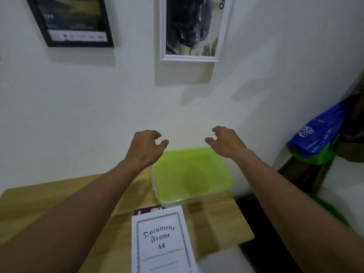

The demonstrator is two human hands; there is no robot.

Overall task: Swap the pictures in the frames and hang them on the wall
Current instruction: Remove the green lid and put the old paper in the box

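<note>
Two frames hang on the white wall: a black frame (pixel 45 30) with a dark landscape picture at the upper left, and a white frame (pixel 162 36) with a dark car picture at the top centre. Below the white frame, both my arms reach up toward the wall. My left hand (pixel 146 147) and my right hand (pixel 224 141) are loosely curled and hold nothing. A white sheet printed "Document Frame A4" (pixel 163 241) lies on the wooden table (pixel 59 194), partly covering a dark purple picture (pixel 146 210).
A lime-green lidded plastic box (pixel 191 176) stands on the table against the wall, under my hands. Blue and green bags (pixel 317 136) hang or lean at the right beside dark wooden furniture. A white surface lies below the table's right edge.
</note>
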